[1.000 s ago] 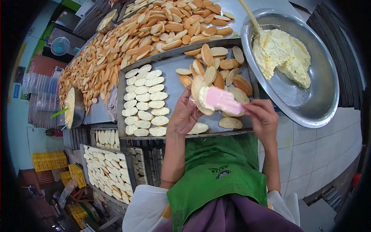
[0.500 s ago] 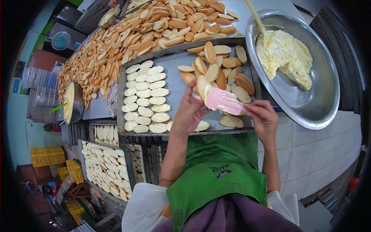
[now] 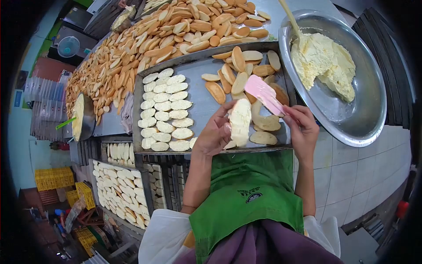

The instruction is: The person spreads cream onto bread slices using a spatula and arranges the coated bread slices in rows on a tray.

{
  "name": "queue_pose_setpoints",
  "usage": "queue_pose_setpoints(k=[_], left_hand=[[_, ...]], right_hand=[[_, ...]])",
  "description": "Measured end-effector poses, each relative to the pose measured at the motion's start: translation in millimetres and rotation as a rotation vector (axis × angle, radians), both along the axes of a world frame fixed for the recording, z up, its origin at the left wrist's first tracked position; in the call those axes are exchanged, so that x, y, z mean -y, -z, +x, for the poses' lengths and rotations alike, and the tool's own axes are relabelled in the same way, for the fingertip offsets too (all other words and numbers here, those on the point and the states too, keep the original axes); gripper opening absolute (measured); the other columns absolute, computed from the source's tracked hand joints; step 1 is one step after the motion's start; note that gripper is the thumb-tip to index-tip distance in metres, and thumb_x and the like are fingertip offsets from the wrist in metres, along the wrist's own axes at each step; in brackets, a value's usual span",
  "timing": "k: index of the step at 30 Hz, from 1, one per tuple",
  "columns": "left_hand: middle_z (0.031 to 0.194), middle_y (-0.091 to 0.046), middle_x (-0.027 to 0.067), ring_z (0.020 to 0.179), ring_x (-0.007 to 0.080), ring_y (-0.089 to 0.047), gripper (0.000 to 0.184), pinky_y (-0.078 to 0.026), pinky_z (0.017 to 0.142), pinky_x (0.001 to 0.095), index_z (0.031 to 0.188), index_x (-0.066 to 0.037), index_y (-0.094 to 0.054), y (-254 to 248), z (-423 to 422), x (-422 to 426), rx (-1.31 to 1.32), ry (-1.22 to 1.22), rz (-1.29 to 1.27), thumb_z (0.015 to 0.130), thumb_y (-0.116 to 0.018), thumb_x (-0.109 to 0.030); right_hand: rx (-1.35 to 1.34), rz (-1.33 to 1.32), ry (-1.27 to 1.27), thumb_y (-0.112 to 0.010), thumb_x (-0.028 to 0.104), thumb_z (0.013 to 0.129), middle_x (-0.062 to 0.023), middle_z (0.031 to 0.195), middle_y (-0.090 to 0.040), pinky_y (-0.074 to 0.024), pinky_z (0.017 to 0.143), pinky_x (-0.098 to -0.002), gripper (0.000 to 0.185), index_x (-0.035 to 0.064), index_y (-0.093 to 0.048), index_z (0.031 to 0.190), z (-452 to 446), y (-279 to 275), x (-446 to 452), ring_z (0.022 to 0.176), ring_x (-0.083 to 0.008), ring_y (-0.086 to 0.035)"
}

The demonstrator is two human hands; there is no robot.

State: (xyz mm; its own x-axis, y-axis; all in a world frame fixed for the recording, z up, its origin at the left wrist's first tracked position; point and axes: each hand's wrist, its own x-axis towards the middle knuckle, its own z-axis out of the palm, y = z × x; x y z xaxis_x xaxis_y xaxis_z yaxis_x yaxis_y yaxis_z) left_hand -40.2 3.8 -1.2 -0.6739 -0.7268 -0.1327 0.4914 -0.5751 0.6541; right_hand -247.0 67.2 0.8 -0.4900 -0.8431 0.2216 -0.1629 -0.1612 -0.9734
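Observation:
My left hand (image 3: pixel 215 131) is closed around a bread slice (image 3: pixel 240 122), its cream-coated face turned up. In my right hand (image 3: pixel 302 127) is a pink spatula (image 3: pixel 263 94), pinched near its lower end, with cream streaks on the blade. The blade is tilted up and to the left, apart from the slice. Both hands are over a metal tray (image 3: pixel 198 70). Rows of cream-coated slices (image 3: pixel 179 104) lie on its left side. Plain bread slices (image 3: pixel 215 92) are piled on its right side, partly hidden behind the spatula and my hands.
A metal basin (image 3: pixel 371 105) of pale cream (image 3: pixel 325 61) with a wooden-handled tool stands at the right. Behind the tray is a large heap of bread (image 3: pixel 176 31). A cream pot (image 3: pixel 85 116) and a tray of coated slices (image 3: pixel 118 189) are at the left. Another person's hand (image 3: pixel 127 3) shows at the top.
The pink spatula has lifted off the slice and swung up to the right. The slice in my left hand has turned, and its cream-covered face now shows.

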Motion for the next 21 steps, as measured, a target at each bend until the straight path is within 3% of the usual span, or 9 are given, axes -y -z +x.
queue_pose_setpoints(k=[3,5,7,11,14,17,18,19,21], left_hand=[[0.108,-0.054,0.0087,0.088,0.014,-0.058,0.069,-0.051,0.071,0.0236,0.129,-0.007,-0.029,5.7,3.0,5.3,0.107,-0.111,-0.011,0.074,-0.069,-0.016],[0.106,-0.055,0.0083,0.085,0.0121,-0.058,0.065,-0.051,0.069,0.0223,0.129,-0.008,-0.029,8.7,2.3,3.3,0.035,-0.029,-0.049,0.076,-0.066,-0.014],[0.104,-0.055,0.008,0.084,0.0117,-0.057,0.063,-0.051,0.069,0.0238,0.129,-0.009,-0.029,-1.1,-3.0,0.7,0.09,-0.077,-0.052,0.077,-0.065,-0.015],[0.104,-0.054,0.0082,0.087,0.0128,-0.056,0.063,-0.051,0.071,0.0263,0.128,-0.01,-0.03,-12.9,-3.5,4.6,0.256,-0.172,-0.032,0.077,-0.066,-0.014],[0.107,-0.055,0.0047,0.088,0.012,-0.057,0.061,-0.052,0.071,0.0253,0.128,-0.01,-0.031,-5.6,-3.0,6.9,0.367,-0.171,-0.099,0.077,-0.065,-0.013],[0.105,-0.055,0.0054,0.089,0.0128,-0.057,0.06,-0.051,0.074,0.0265,0.127,-0.009,-0.031,-3.7,-4.1,5.2,0.353,-0.116,-0.093,0.077,-0.064,-0.011],[0.107,-0.052,0.0071,0.091,0.0149,-0.055,0.06,-0.05,0.076,0.0277,0.127,-0.008,-0.031,-6.3,-5.6,4.0,0.307,-0.153,-0.089,0.077,-0.064,-0.008],[0.109,-0.05,0.0089,0.093,0.017,-0.054,0.06,-0.049,0.078,0.0288,0.127,-0.008,-0.032,-7.9,-6.4,3.6,0.263,-0.192,-0.086,0.076,-0.064,-0.004],[0.113,-0.047,0.0093,0.097,0.018,-0.052,0.062,-0.047,0.081,0.0293,0.127,-0.008,-0.031,-5.3,-5.9,5.9,0.261,-0.289,-0.14,0.075,-0.064,-0.002]], right_hand=[[-0.164,-0.003,-0.134,-0.063,-0.006,0.066,-0.0056,0.081,-0.056,-0.0427,0.063,-0.0241,0.025,0.0051,-0.066,0.088,-3.8,-0.5,-8.9,0.073,-0.0185,-0.053],[-0.37,-0.019,-0.063,-0.063,-0.007,0.065,-0.0062,0.081,-0.056,-0.0424,0.063,-0.0249,0.026,0.0043,-0.066,0.088,0.6,3.7,-4.5,0.073,-0.0185,-0.052],[-0.578,-0.059,0.225,-0.062,-0.008,0.064,-0.0057,0.08,-0.057,-0.0418,0.061,-0.0263,0.026,0.0052,-0.067,0.087,1.7,3.2,0.7,0.072,-0.0184,-0.05],[-0.601,-0.198,0.226,-0.061,-0.009,0.061,-0.0041,0.079,-0.057,-0.0411,0.063,-0.0281,0.03,0.0074,-0.068,0.086,2.0,-6.6,-6.6,0.072,-0.0189,-0.049],[-0.829,-0.313,0.133,-0.06,-0.006,0.054,-0.0021,0.081,-0.056,-0.0397,0.065,-0.0288,0.039,0.0095,-0.068,0.089,2.5,-8.7,-12.3,0.073,-0.0197,-0.048],[-0.912,-0.213,0.229,-0.059,-0.005,0.053,-0.0018,0.084,-0.056,-0.0396,0.065,-0.0293,0.04,0.0097,-0.068,0.089,4.5,-8.7,-9.0,0.075,-0.0199,-0.048],[-0.96,-0.164,0.261,-0.059,-0.006,0.061,-0.0036,0.085,-0.056,-0.0402,0.064,-0.0263,0.035,0.0079,-0.067,0.091,3.5,-13.4,-6.0,0.073,-0.017,-0.049],[-0.96,-0.166,0.261,-0.059,-0.006,0.061,-0.0036,0.085,-0.056,-0.0402,0.064,-0.0263,0.035,0.0079,-0.067,0.091,3.6,-13.2,-5.7,0.073,-0.017,-0.049],[-0.3,-0.021,0.137,-0.057,-0.007,0.071,-0.0049,0.084,-0.056,-0.0403,0.062,-0.0218,0.026,0.0041,-0.066,0.093,4.9,-11.0,-4.6,0.071,-0.0125,-0.05]])
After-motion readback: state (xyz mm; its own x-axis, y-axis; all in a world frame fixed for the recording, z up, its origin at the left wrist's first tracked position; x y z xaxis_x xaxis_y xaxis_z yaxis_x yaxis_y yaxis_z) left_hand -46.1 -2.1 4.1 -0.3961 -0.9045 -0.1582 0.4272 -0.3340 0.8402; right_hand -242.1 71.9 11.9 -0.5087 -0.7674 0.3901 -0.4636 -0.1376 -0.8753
